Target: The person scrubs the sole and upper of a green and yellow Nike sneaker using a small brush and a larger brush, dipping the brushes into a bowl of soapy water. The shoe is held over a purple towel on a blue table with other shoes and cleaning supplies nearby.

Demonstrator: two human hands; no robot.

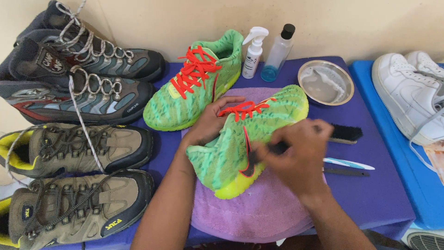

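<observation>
Green sneaker (240, 139) w/ orange laces lies tilted on the purple towel (259, 208), centre of table. My left hand (210, 122) is wrapped round its collar, fingers curled in tight. Right hand (296, 157) is closed on smth small & dark against the shoe's side, blurred, can't tell what. Its twin sneaker (196, 88) sits just behind. Spray bottle (253, 52), clear bottle (278, 53), steel bowl (326, 83) at the back; black brush (344, 134) just right of my hand. Hiking boots (78, 143) stacked along left, white sneakers (414, 95) far right.
</observation>
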